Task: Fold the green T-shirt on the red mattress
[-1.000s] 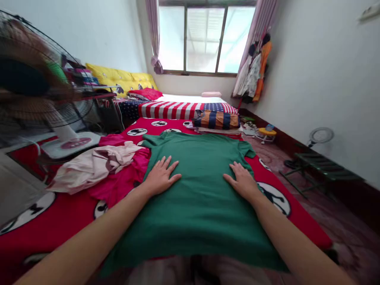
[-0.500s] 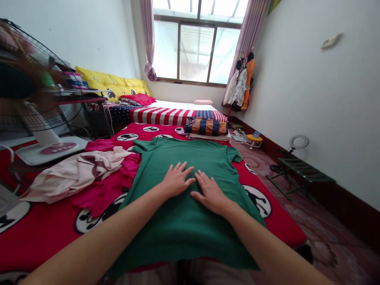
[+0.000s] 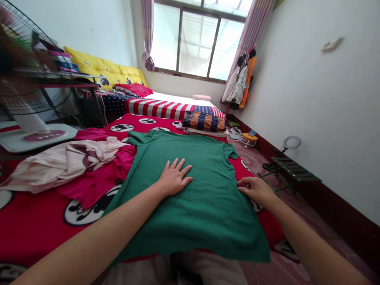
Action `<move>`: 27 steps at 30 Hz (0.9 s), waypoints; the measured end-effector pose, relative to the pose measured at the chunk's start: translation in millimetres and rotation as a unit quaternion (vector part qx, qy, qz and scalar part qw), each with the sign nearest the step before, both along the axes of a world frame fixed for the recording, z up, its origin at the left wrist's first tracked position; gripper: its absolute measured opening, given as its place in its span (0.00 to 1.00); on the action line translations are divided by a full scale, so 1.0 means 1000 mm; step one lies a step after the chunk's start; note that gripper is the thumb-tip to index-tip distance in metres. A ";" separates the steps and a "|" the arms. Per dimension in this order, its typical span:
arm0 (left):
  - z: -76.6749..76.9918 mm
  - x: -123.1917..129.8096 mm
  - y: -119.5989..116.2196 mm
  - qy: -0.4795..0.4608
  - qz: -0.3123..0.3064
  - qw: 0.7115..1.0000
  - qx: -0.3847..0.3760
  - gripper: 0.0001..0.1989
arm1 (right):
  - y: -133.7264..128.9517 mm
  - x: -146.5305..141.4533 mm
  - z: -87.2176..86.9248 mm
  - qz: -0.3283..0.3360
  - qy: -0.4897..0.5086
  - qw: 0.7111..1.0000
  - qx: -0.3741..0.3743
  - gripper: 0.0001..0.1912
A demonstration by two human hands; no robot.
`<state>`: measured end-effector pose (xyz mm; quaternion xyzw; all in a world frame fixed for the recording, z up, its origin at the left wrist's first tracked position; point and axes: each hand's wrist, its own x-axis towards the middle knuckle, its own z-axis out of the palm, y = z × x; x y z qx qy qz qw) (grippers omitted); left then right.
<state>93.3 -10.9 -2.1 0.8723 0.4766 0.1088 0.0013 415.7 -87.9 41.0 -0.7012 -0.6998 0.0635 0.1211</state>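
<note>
A plain green short-sleeved fabric T-shirt [image 3: 192, 206] covers part of a bright red bed cover [image 3: 35, 229] printed with white ovals holding black figures. Toward the cover's left edge, a crumpled pale cream-pink garment [image 3: 56, 162] with mauve-brown patches meets a vivid magenta cloth [image 3: 86, 186]. At the far edge, a folded cloth shirt [image 3: 208, 121] shows broad orange and navy bands. Beyond, a bedspread [image 3: 162, 107] pairs red and white stripes with white stars on dark blue, near a long yellow padded cushion [image 3: 97, 65] with dark motifs, a red pillow [image 3: 138, 90] and a pale pink pillow [image 3: 202, 97]. The fabric curtains [image 3: 147, 31] are lilac, the slatted folding stool [image 3: 295, 169] dark green.
</note>
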 end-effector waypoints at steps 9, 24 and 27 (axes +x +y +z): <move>0.001 -0.001 0.000 0.002 0.000 1.000 -0.001 0.31 | -0.004 -0.033 0.005 -0.054 -0.188 0.980 0.026 0.12; 0.002 -0.003 0.000 -0.002 -0.007 1.000 -0.020 0.33 | -0.016 -0.022 0.014 -0.105 -0.194 0.975 -0.027 0.10; 0.002 -0.003 0.000 -0.003 -0.007 1.000 -0.021 0.33 | -0.025 -0.029 0.021 -0.102 -0.169 0.980 -0.033 0.10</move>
